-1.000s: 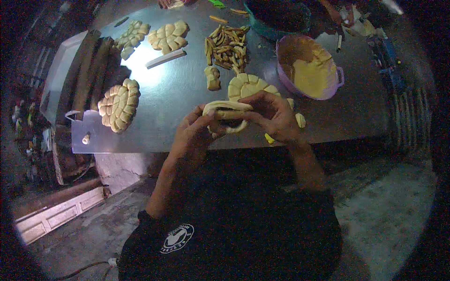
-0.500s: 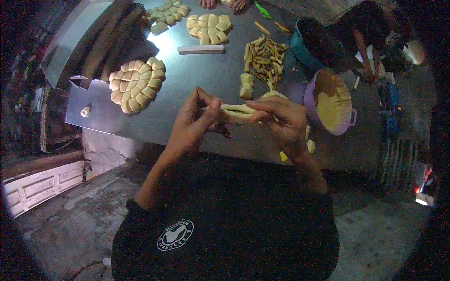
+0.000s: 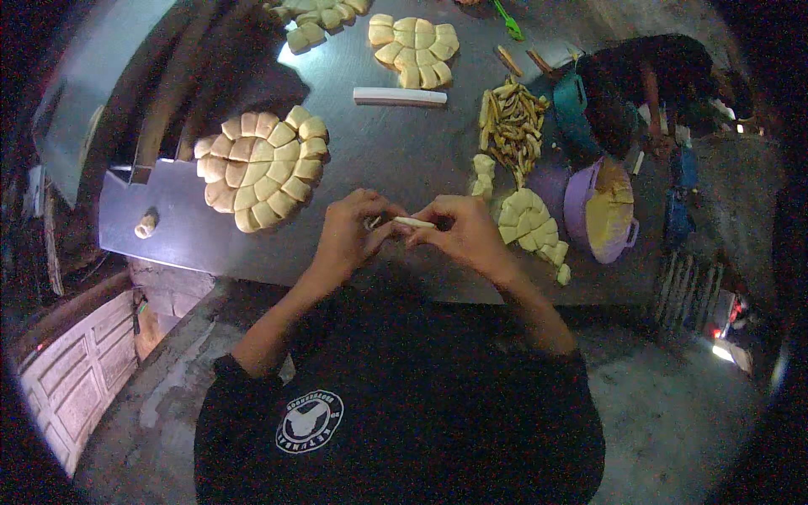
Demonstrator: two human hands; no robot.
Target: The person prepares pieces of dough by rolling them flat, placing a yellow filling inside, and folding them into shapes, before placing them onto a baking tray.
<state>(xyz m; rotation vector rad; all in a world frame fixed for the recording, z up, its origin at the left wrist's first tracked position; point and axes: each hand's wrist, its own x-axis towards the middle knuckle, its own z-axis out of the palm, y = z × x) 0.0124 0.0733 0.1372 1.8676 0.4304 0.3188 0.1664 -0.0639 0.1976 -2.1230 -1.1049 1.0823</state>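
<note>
My left hand [image 3: 358,225] and my right hand [image 3: 461,232] meet over the near edge of the metal table. Both pinch a small pale piece of dough [image 3: 415,223] between their fingertips; fingers cover much of it. Right of my right hand lies a cluster of flat dough pieces [image 3: 527,220]. Beyond it, a short row of dough pieces [image 3: 482,175] sits beside a heap of yellow-brown strips [image 3: 515,122] that look like sliced banana. To the left of my hands is a large round cluster of cut dough pieces [image 3: 261,166].
At the right stand a purple pot [image 3: 576,202] with yellowish contents and a teal basin [image 3: 572,105]. A white bar [image 3: 400,96] lies below another dough cluster [image 3: 414,50]. A green tool [image 3: 512,28] is at the far side, a small dough lump [image 3: 146,226] at far left. Another person works at far right.
My hands have drawn closer together, and the dough between them, before stretched longer with an open fold, now shows as a short narrow piece. The whole view has shifted slightly.
</note>
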